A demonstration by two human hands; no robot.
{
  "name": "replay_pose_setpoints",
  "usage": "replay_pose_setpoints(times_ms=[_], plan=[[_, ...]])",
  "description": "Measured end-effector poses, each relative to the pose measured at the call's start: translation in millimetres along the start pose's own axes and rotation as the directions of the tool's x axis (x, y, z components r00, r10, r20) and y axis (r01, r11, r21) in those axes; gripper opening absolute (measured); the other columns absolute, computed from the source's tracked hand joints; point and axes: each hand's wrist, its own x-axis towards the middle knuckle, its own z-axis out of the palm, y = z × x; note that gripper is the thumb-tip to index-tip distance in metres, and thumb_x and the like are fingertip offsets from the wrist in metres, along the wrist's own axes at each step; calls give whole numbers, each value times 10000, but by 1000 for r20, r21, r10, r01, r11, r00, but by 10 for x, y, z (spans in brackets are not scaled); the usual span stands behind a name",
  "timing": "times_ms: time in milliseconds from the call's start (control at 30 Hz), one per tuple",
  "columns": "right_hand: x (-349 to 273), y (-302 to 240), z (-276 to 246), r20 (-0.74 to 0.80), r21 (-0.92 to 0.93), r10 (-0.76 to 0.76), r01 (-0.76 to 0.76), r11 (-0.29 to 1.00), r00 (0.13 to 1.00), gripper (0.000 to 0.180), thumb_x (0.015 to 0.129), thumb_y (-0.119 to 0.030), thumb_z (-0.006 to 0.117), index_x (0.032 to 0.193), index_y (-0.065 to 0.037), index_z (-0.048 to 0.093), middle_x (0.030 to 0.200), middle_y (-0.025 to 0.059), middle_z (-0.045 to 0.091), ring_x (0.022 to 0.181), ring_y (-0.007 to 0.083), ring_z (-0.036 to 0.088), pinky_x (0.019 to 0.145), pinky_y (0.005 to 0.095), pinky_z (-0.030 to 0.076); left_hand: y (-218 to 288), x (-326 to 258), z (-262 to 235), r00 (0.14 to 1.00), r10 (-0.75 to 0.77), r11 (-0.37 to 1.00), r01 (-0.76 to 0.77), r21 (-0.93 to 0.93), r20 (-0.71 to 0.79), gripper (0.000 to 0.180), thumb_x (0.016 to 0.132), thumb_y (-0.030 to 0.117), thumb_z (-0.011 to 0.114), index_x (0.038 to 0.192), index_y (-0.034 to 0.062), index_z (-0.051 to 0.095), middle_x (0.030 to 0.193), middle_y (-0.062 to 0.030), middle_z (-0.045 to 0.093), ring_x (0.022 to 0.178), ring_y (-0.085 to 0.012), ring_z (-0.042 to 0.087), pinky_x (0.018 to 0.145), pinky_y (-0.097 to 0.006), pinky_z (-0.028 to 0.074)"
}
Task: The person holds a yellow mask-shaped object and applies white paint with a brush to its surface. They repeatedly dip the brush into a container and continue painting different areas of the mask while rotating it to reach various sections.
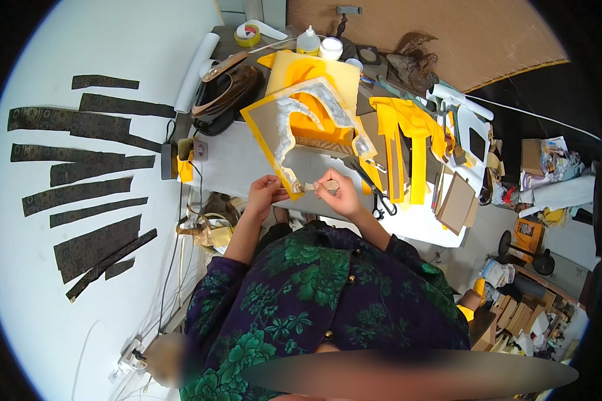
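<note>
A flat grey frame-like panel (259, 127) with yellow edging and a large cut-out lies tilted on the table, white smears along its inner edges. My left hand (266, 194) is closed at its lower corner and pinches the edge. From the right, my right hand (340, 194) grips a small flat pale spatula (309, 187), its tip against that same corner. Under and behind the panel rests a yellow-covered piece (344, 77) with a pale yellow top. Right of my right hand lie black-handled scissors (379, 204), partly over yellow strips.
An iron (224, 93) stands at the back left, near a tape roll (247, 37). Behind the panel are a glue bottle (308, 43) and white jar (330, 48). Yellow fabric (418, 170) and cardboard pieces (456, 204) lie right. Dark patterned strips (100, 123) hang on the left wall.
</note>
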Motion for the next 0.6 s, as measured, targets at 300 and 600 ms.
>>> replay_pose_setpoints(times_ms=[300,600], plan=[[22,-32,-22,-138,153,61,-40,987,989,137,952,-86,641,928,-23,523,787,44,676,726,86,658,637,234,519,-17,37,-14,999,35,999,-33,-40,35,134,959,111,611,1032,-1,610,988,-152,706,871,-264,721,760,-376,618],[24,9,-225,-18,-65,81,-82,994,997,103,936,-95,659,933,-31,578,795,18,664,705,53,615,582,210,472,32,-18,44,999,36,997,-35,-63,8,156,958,96,609,1049,-29,590,967,-154,694,823,-258,717,756,-378,623]])
